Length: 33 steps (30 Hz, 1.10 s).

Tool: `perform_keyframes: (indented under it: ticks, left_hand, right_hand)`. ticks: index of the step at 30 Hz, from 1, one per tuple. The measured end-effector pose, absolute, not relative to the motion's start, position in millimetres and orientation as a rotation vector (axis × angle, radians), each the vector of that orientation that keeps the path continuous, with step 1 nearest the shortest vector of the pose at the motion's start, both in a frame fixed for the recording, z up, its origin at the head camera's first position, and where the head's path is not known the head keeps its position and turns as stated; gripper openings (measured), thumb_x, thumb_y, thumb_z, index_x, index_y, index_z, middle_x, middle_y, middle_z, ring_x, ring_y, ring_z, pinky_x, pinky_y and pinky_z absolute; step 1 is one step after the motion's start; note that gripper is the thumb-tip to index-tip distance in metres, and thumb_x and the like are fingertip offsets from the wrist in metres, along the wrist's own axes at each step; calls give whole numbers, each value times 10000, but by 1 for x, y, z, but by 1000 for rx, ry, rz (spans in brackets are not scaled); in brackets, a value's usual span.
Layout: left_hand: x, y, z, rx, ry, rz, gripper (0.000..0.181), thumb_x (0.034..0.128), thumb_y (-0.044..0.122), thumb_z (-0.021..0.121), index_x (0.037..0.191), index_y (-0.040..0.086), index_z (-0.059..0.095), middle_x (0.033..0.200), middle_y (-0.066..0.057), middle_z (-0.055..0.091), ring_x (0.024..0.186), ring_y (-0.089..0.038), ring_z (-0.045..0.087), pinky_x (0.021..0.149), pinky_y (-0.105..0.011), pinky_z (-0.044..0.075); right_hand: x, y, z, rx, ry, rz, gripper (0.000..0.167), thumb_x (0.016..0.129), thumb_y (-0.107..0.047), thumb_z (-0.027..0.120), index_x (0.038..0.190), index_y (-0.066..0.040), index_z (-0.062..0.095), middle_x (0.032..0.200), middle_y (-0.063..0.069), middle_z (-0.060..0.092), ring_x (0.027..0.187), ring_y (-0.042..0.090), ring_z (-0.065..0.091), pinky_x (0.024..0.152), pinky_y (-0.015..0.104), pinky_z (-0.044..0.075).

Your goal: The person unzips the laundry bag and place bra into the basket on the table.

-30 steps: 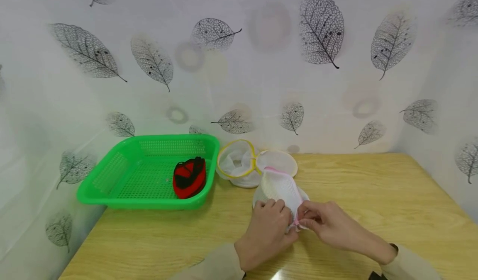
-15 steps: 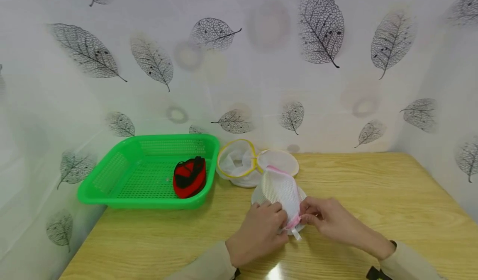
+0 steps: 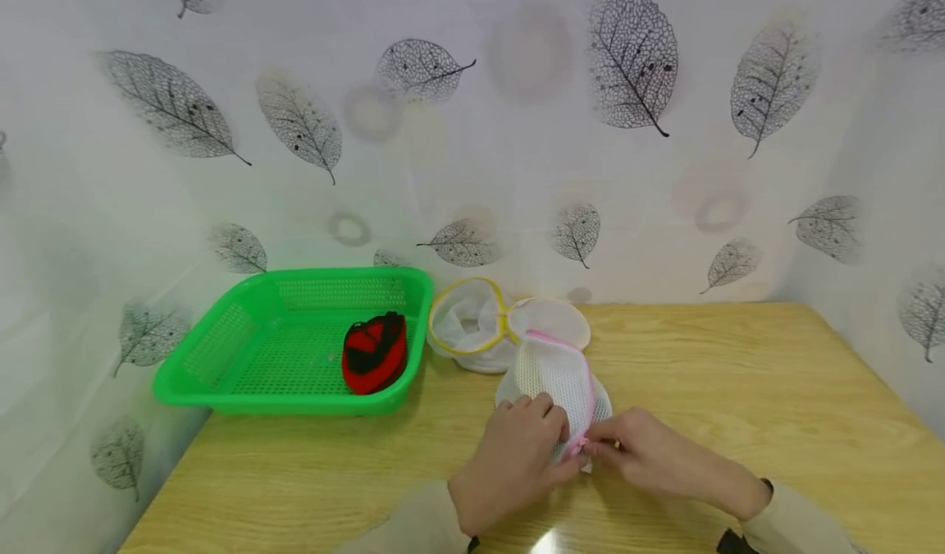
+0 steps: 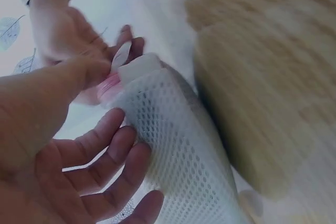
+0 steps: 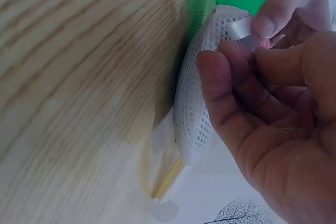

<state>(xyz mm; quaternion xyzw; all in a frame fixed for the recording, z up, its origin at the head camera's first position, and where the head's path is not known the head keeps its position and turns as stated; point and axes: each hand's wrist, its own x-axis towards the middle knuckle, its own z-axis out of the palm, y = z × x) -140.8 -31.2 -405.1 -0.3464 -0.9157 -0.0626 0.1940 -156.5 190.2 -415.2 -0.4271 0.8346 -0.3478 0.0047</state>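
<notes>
A white mesh laundry bag (image 3: 550, 382) with a pink zipper (image 3: 591, 394) lies on the table in front of me, its rounded bottom edge spreading out beneath. My left hand (image 3: 513, 455) holds the bag's near left part, the thumb close to the zipper's near end. In the left wrist view, its fingers (image 4: 113, 150) curl against the mesh and a small white tag (image 4: 121, 56) sticks up by the thumb. My right hand (image 3: 657, 455) pinches the near end of the zipper between thumb and forefinger; the fingertips hide the pull itself.
A green plastic basket (image 3: 295, 406) stands on the left, with a red and black item (image 3: 376, 357) inside, perhaps a shoe. Behind the laundry bag lies a yellow-rimmed mesh laundry bag (image 3: 468, 341), its round lid (image 3: 550, 320) folded open. A leaf-print curtain (image 3: 517, 152) hangs behind the wooden table (image 3: 723, 365).
The right hand has shifted slightly left and down along the zipper to its near end. The left hand moved a little left, then settled. The white tag, bared half a second ago, is mostly covered.
</notes>
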Motion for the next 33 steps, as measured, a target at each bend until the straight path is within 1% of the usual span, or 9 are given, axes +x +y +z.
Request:
perform_keyframes:
  ticks: [3,8,12,17,20,24,25,30,33]
  left_hand:
    - [-141,-30,-408,-959,-2561,-130,294,837,485,772,751,259,606,732,126,518,624,-60,489,547,-179,268]
    - [-141,-32,-407,-982,-2542,-153,308,855,474,768,717,257,598,714,137,511,609,-46,473,540,-169,247]
    - [-140,-34,-407,-997,-2545,-185,303,842,446,785,717,251,591,722,134,511,616,-46,480,541,-165,239]
    - [-141,-37,-406,-1020,-2581,-232,286,848,435,779,730,245,601,731,133,513,635,-40,481,557,-166,258]
    - [-141,-40,-405,-1039,-2601,-285,279,862,419,770,728,234,609,731,132,515,642,-29,477,563,-164,274]
    - [-140,-44,-402,-1060,-2599,-325,248,847,377,782,731,223,625,731,128,531,642,-25,481,569,-159,283]
    - [-140,-45,-401,-1068,-2596,-330,241,840,368,786,731,221,629,732,127,537,640,-25,483,571,-157,286]
    - [-141,-48,-401,-1110,-2612,-324,226,825,369,786,739,240,622,754,140,553,664,-10,491,607,-160,325]
    - [-143,-51,-402,-1131,-2634,-319,203,813,354,794,755,249,631,774,145,568,694,-7,521,607,-162,331]
  right_hand:
    - [-156,188,-415,-1343,2624,-1070,193,982,-70,638,834,-186,680,664,-222,432,589,-154,356,491,87,354]
    - [-156,187,-416,-1417,2633,-1046,215,931,6,651,812,-174,659,672,-212,438,614,-155,352,509,64,345]
    - [-157,187,-418,-1458,2651,-1039,222,911,22,665,831,-185,673,682,-185,494,638,-150,368,534,54,358]
    - [-157,187,-418,-1472,2644,-1041,189,941,-14,662,880,-188,702,693,-121,583,655,-146,387,554,57,382]
    - [-157,188,-417,-1450,2652,-1047,175,958,-47,664,860,-189,692,672,-154,527,637,-151,361,541,48,358]
    - [-156,189,-416,-1418,2665,-1047,210,971,-71,661,796,-185,639,670,-208,400,613,-153,315,518,46,312]
    - [-156,189,-415,-1418,2663,-1047,217,973,-74,658,788,-183,631,671,-210,389,612,-153,311,516,48,310]
    - [-154,189,-415,-1427,2650,-1050,215,978,-74,653,793,-181,630,670,-204,408,613,-155,318,510,52,320]
    - [-154,190,-415,-1435,2667,-1043,206,971,-67,660,807,-189,637,678,-205,418,621,-153,325,521,44,323]
